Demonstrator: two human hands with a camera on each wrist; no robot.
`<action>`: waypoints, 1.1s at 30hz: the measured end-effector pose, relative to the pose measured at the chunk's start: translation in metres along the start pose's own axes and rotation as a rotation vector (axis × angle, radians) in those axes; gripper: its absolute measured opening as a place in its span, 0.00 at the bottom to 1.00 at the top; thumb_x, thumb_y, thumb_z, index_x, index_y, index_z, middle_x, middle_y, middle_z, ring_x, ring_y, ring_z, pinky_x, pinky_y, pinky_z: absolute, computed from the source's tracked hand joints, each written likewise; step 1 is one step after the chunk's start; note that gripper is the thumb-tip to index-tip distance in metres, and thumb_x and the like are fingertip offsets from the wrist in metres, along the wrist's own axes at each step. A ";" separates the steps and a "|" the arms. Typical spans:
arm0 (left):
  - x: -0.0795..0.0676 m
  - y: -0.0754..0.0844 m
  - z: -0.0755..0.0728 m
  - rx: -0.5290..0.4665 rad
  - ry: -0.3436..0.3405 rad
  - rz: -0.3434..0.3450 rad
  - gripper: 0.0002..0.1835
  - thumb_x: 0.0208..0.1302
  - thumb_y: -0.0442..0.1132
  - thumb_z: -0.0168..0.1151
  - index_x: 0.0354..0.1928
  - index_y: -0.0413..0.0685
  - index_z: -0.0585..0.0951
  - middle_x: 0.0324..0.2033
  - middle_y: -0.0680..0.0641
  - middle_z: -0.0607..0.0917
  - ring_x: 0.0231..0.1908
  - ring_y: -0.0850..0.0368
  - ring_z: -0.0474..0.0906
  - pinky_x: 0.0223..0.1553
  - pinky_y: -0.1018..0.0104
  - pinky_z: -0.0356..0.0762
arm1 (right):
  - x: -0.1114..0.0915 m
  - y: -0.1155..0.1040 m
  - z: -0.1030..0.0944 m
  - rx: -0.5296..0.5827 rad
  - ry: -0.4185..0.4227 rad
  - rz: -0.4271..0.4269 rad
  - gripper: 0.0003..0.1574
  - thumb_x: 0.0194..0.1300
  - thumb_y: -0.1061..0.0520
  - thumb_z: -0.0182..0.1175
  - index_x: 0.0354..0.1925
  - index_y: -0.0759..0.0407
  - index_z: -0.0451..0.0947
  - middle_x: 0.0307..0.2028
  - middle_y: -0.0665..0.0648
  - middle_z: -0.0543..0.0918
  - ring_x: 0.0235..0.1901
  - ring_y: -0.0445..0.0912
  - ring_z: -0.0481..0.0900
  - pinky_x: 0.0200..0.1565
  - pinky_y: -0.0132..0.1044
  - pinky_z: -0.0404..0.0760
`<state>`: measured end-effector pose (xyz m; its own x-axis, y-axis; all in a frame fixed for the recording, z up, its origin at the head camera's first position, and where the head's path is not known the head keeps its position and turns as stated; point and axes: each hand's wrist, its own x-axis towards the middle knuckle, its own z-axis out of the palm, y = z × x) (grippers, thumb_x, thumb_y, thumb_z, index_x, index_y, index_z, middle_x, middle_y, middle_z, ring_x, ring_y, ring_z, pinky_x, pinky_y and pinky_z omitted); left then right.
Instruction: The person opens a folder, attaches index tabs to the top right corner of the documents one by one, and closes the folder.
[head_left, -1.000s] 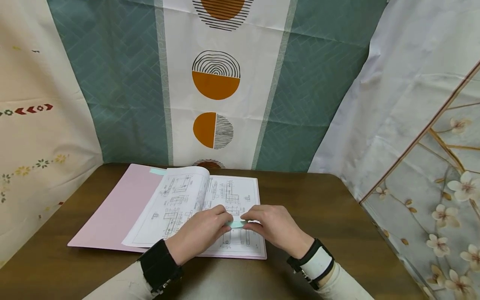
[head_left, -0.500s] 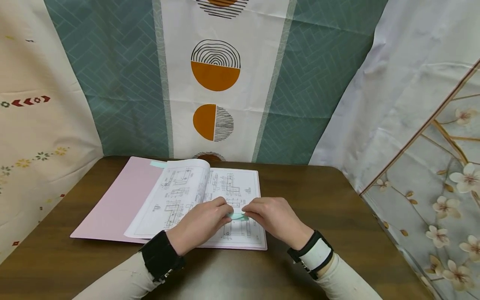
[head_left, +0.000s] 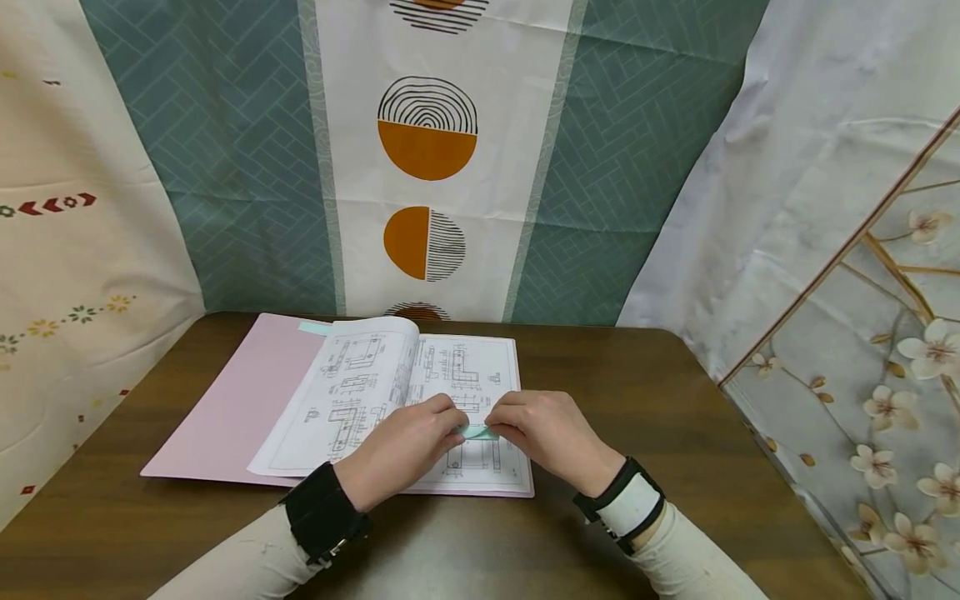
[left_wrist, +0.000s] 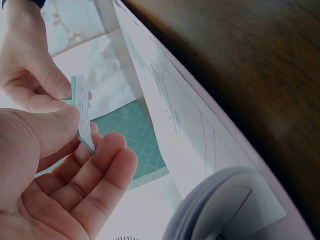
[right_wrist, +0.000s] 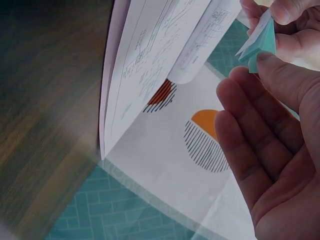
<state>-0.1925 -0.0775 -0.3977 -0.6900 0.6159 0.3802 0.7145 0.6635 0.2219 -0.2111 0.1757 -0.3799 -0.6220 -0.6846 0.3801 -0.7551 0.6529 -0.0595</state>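
Over the right page of an open booklet [head_left: 476, 367] with technical drawings, my left hand [head_left: 408, 440] and right hand [head_left: 553, 433] meet fingertip to fingertip. Between them is a small pad of teal sticky notes [head_left: 476, 432]. My left thumb and fingers pinch one end. In the right wrist view the pad's teal leaves [right_wrist: 260, 50] fan apart a little, with a printed white side, and my right thumb presses a teal leaf against a fingertip. The other fingers of the right hand are loosely extended. The left wrist view shows the pad [left_wrist: 84, 112] edge-on.
The booklet lies in a pink folder [head_left: 225, 408], its turned pages curling up at the left. A teal strip [head_left: 314, 328] sits at the folder's top. Brown wooden table [head_left: 600, 375] surrounds it, with patterned cloths [head_left: 630, 125] hanging behind and beside.
The view has tilted slightly down, then nearly settled. Both hands stay over the right page, and the teal piece between them changes angle slightly.
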 end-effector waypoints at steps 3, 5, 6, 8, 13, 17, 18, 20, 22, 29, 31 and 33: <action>0.001 0.001 0.001 -0.004 -0.001 -0.003 0.11 0.73 0.38 0.76 0.53 0.45 0.90 0.44 0.51 0.85 0.41 0.60 0.83 0.45 0.63 0.86 | 0.000 0.000 -0.001 -0.004 0.003 -0.003 0.14 0.61 0.57 0.85 0.45 0.48 0.96 0.41 0.45 0.93 0.37 0.40 0.89 0.43 0.35 0.88; 0.001 0.001 0.001 -0.002 -0.004 -0.006 0.12 0.73 0.39 0.77 0.53 0.45 0.90 0.44 0.51 0.85 0.40 0.60 0.82 0.45 0.64 0.86 | 0.000 0.000 -0.001 -0.014 0.011 -0.014 0.14 0.60 0.57 0.85 0.45 0.48 0.96 0.40 0.45 0.93 0.36 0.40 0.89 0.42 0.34 0.88; 0.001 0.001 0.001 -0.003 -0.007 -0.007 0.12 0.72 0.39 0.77 0.53 0.45 0.90 0.44 0.51 0.85 0.40 0.60 0.82 0.45 0.64 0.86 | 0.001 -0.001 -0.002 -0.019 0.017 -0.021 0.14 0.60 0.58 0.86 0.44 0.47 0.96 0.40 0.45 0.93 0.36 0.40 0.89 0.42 0.34 0.88; 0.002 0.001 0.002 -0.010 -0.013 -0.009 0.13 0.71 0.40 0.78 0.53 0.45 0.90 0.43 0.51 0.85 0.40 0.60 0.81 0.45 0.65 0.85 | 0.001 0.000 -0.002 -0.027 0.031 -0.034 0.14 0.59 0.58 0.86 0.44 0.48 0.96 0.39 0.45 0.93 0.35 0.40 0.88 0.41 0.34 0.88; 0.002 0.001 0.000 -0.039 -0.029 -0.012 0.13 0.71 0.39 0.78 0.53 0.43 0.90 0.42 0.51 0.84 0.39 0.60 0.81 0.44 0.66 0.85 | 0.002 0.000 -0.002 -0.013 0.055 -0.052 0.13 0.60 0.58 0.86 0.44 0.48 0.96 0.38 0.46 0.93 0.35 0.40 0.89 0.41 0.34 0.88; 0.001 0.001 -0.001 -0.063 -0.035 -0.009 0.13 0.72 0.39 0.78 0.53 0.43 0.90 0.42 0.51 0.84 0.38 0.61 0.80 0.42 0.67 0.83 | 0.002 0.000 -0.002 -0.005 0.064 -0.059 0.14 0.59 0.58 0.86 0.44 0.49 0.96 0.38 0.46 0.93 0.35 0.39 0.89 0.42 0.34 0.88; 0.000 0.002 -0.001 -0.067 -0.036 -0.006 0.13 0.72 0.40 0.78 0.53 0.43 0.90 0.42 0.51 0.84 0.38 0.61 0.80 0.42 0.67 0.83 | 0.001 0.000 -0.002 -0.006 0.069 -0.060 0.14 0.59 0.58 0.86 0.43 0.49 0.96 0.38 0.46 0.93 0.35 0.39 0.89 0.42 0.34 0.88; 0.000 0.002 -0.001 -0.074 -0.038 0.000 0.12 0.71 0.40 0.78 0.52 0.44 0.91 0.42 0.51 0.84 0.37 0.61 0.80 0.41 0.67 0.82 | 0.001 0.000 -0.002 -0.003 0.080 -0.060 0.14 0.58 0.58 0.87 0.43 0.50 0.96 0.38 0.46 0.93 0.35 0.39 0.89 0.41 0.34 0.88; 0.001 0.002 0.000 -0.076 -0.040 0.005 0.12 0.72 0.40 0.78 0.52 0.44 0.91 0.42 0.51 0.84 0.37 0.62 0.79 0.41 0.67 0.82 | 0.000 -0.001 -0.002 0.002 0.090 -0.054 0.14 0.57 0.59 0.87 0.42 0.50 0.95 0.38 0.46 0.93 0.35 0.39 0.89 0.41 0.34 0.88; 0.002 0.005 0.000 -0.056 -0.029 0.016 0.10 0.72 0.39 0.77 0.51 0.44 0.91 0.41 0.51 0.83 0.38 0.61 0.79 0.42 0.67 0.82 | 0.000 -0.001 -0.002 0.070 0.071 -0.047 0.18 0.60 0.59 0.85 0.48 0.50 0.94 0.42 0.47 0.94 0.39 0.40 0.91 0.44 0.34 0.89; 0.002 0.005 -0.001 -0.052 -0.020 0.015 0.10 0.72 0.39 0.77 0.50 0.43 0.90 0.41 0.51 0.83 0.38 0.61 0.79 0.41 0.66 0.83 | 0.001 -0.001 -0.002 0.096 0.068 -0.062 0.19 0.60 0.57 0.85 0.50 0.50 0.94 0.44 0.47 0.94 0.41 0.40 0.92 0.45 0.34 0.89; 0.002 0.005 -0.001 -0.050 -0.015 0.010 0.10 0.72 0.39 0.77 0.50 0.44 0.90 0.41 0.51 0.83 0.38 0.61 0.79 0.41 0.65 0.83 | 0.001 -0.001 -0.002 0.115 0.065 -0.074 0.21 0.60 0.56 0.86 0.51 0.51 0.94 0.44 0.48 0.94 0.41 0.41 0.92 0.44 0.34 0.89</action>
<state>-0.1899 -0.0739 -0.3948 -0.6844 0.6288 0.3690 0.7258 0.6356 0.2630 -0.2104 0.1748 -0.3770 -0.5517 -0.7045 0.4464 -0.8195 0.5574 -0.1331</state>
